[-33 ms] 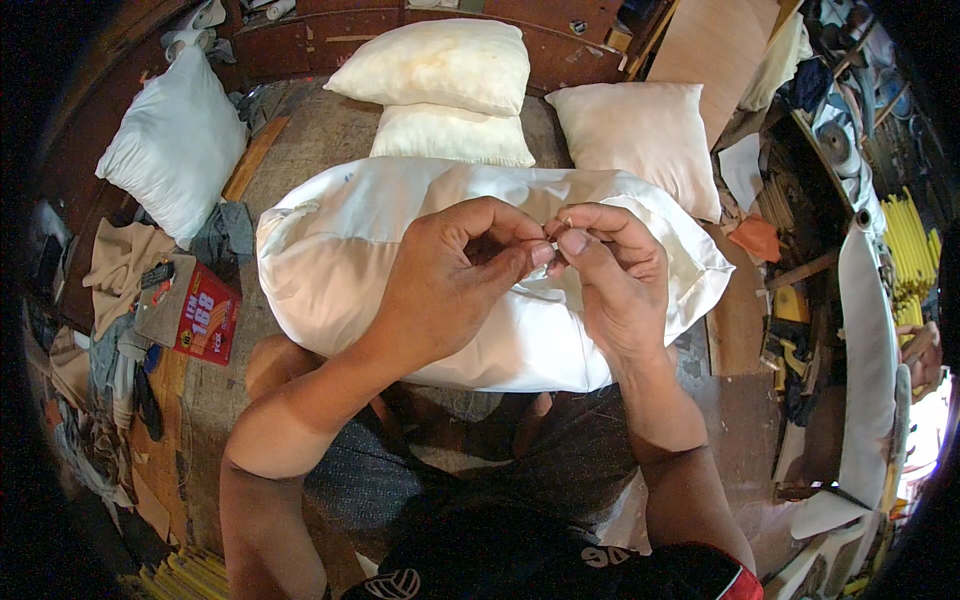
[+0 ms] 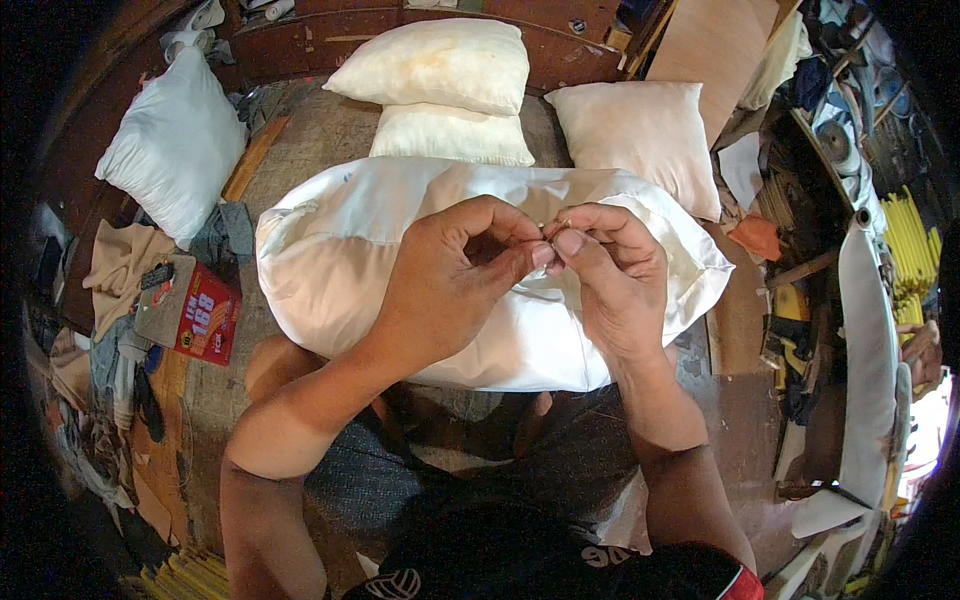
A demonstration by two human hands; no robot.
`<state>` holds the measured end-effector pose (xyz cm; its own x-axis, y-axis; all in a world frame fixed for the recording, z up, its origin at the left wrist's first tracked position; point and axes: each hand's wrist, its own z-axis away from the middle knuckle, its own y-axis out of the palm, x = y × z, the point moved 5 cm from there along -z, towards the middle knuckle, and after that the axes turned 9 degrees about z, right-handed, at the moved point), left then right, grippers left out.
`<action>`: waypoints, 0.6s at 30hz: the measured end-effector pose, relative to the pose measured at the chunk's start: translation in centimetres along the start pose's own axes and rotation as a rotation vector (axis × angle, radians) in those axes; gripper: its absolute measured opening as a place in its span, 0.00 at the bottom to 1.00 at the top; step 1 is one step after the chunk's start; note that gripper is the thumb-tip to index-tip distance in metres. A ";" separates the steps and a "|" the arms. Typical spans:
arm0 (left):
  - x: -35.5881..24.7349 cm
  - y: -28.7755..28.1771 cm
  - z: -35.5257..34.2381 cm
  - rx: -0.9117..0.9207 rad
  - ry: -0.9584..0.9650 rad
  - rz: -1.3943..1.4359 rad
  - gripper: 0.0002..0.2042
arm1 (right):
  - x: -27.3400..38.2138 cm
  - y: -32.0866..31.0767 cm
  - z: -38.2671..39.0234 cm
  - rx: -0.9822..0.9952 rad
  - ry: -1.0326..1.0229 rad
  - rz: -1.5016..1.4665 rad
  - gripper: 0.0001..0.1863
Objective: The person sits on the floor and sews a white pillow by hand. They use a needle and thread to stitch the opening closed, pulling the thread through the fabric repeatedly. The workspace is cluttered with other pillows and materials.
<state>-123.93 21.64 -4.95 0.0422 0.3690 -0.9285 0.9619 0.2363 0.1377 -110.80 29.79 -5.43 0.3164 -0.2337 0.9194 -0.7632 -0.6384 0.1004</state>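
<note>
A long white stuffed cushion [image 2: 330, 270] with a glossy cover lies across in front of my legs. Above its middle, my left hand [image 2: 450, 265] pinches thumb against forefinger. My right hand [image 2: 620, 270] is closed in a pinch too, its thumb and fingertips meeting those of the left. Whatever sits between the fingertips is tiny and mostly covered, so I cannot name it. At its right end the cushion's cover shows a folded, loose edge.
Two cream pillows [image 2: 440, 65] lie stacked at the far side, with a square pillow [image 2: 635, 135] to their right. A white pillow [image 2: 175, 150] leans at the far left, near a red-and-brown box [image 2: 190, 310]. Yellow sticks [image 2: 908, 245] and scraps crowd the right.
My fingertips have drawn slightly closer together, and the small pale bit between them shows less. The cushion and pillows stay in place.
</note>
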 end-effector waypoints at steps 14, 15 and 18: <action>-0.4 0.1 0.4 -0.089 0.181 -0.035 0.07 | 2.3 1.0 1.1 -0.158 -0.426 0.699 0.07; -0.6 0.0 0.4 -0.088 0.182 -0.072 0.06 | 2.5 1.1 1.2 -0.160 -0.445 0.731 0.07; -1.3 0.0 0.6 -0.083 0.188 -0.161 0.05 | 2.8 1.4 1.3 -0.168 -0.513 0.818 0.08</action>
<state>-123.77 20.62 -3.96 -0.1675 0.4792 -0.8616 0.9263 0.3756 0.0288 -110.21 27.32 -3.17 -0.1699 -0.8735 0.4562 -0.9137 -0.0337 -0.4049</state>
